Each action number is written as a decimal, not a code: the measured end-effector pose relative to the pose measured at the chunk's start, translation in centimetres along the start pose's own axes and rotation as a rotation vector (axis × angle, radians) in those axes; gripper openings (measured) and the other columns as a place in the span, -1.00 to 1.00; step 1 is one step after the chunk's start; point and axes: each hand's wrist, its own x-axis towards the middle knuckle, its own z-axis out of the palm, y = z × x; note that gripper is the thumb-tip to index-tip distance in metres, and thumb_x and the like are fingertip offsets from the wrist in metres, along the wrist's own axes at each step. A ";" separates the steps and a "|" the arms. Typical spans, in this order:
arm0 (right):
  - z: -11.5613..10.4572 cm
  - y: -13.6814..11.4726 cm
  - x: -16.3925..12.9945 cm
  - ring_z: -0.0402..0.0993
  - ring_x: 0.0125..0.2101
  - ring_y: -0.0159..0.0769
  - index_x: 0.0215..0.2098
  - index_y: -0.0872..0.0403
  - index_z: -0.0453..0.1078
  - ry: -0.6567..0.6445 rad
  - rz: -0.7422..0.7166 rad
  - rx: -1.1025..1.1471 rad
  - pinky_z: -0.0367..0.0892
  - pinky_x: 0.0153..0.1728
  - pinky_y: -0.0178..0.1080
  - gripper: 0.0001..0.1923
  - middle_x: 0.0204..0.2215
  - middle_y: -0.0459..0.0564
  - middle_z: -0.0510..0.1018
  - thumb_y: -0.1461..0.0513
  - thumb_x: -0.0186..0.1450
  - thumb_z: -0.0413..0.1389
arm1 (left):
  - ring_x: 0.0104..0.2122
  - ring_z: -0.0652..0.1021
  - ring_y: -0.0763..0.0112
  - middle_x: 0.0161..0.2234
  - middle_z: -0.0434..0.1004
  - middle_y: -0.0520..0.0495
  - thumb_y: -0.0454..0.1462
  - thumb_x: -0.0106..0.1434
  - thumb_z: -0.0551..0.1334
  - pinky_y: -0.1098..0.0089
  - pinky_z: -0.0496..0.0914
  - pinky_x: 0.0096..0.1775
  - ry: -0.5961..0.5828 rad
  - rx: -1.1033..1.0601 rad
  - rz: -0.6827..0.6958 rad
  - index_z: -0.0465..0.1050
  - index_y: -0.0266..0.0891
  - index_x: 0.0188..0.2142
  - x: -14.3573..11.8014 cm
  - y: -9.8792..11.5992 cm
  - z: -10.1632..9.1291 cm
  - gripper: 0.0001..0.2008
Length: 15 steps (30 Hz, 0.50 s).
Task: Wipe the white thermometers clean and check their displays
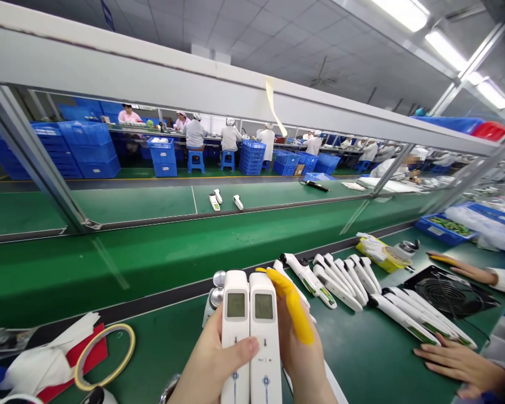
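Two white handheld infrared thermometers are held upright side by side, screens facing me. My left hand (pixel 206 362) grips the left thermometer (pixel 235 332) from its outer side, its thumb reaching across onto the front of the right thermometer (pixel 264 332). Around the outer side of that right one, my right hand (pixel 301 350) is closed, a yellow finger cot (pixel 294 306) on one finger. Both small screens look grey, and the undersides are hidden. Just past my right hand, several white thermometer bodies (pixel 340 286) lie in a row, some with green circuit boards showing.
A tape roll (pixel 79 353) and white cloth (pixel 37 370) lie at left. On the right, a co-worker's hand (pixel 463 362) rests by more thermometer housings (pixel 421 317), near a black fan (pixel 441 292). A yellow tray (pixel 382 255) stands behind. Beyond the green conveyor (pixel 151 264) runs a metal frame.
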 end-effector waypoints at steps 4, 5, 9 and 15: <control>1.2 -0.1 -1.0 0.42 -0.08 -0.02 0.05 -0.15 0.29 -0.017 0.060 0.005 0.33 -0.12 -0.03 -0.45 -0.13 -0.04 0.54 -0.08 0.11 0.10 | -0.41 0.57 0.21 -0.33 0.58 -0.15 -0.22 0.03 0.33 0.31 0.44 -0.38 0.097 -0.168 -0.033 0.30 -0.20 0.01 0.4 0.1 -0.2 -0.47; 1.4 0.0 -1.2 0.42 -0.08 -0.02 0.07 -0.16 0.27 -0.018 0.075 0.008 0.34 -0.12 -0.03 -0.44 -0.13 -0.05 0.54 -0.07 0.12 0.10 | -0.36 0.57 0.17 -0.32 0.58 -0.15 -0.18 0.07 0.29 0.28 0.45 -0.33 0.124 -0.230 -0.056 0.31 -0.22 0.01 0.5 0.2 -0.2 -0.50; 1.7 0.5 -1.6 0.45 -0.12 0.00 0.12 -0.15 0.22 -0.006 0.130 0.021 0.37 -0.14 0.00 -0.42 -0.20 -0.06 0.57 -0.07 0.15 0.06 | -0.22 0.55 0.09 -0.34 0.60 -0.12 -0.08 0.15 0.18 0.22 0.40 -0.13 0.128 -0.410 -0.168 0.43 -0.27 -0.11 0.7 0.6 -0.3 -0.60; 1.4 1.0 -1.7 0.50 -0.20 0.01 0.13 -0.10 0.21 0.017 0.171 0.019 0.38 -0.17 0.04 -0.40 -0.31 -0.04 0.60 -0.12 0.19 -0.04 | -0.14 0.53 0.12 -0.31 0.61 -0.03 -0.11 0.15 0.20 0.22 0.33 -0.01 0.113 -0.430 -0.147 0.44 -0.23 -0.10 0.7 0.6 -0.3 -0.64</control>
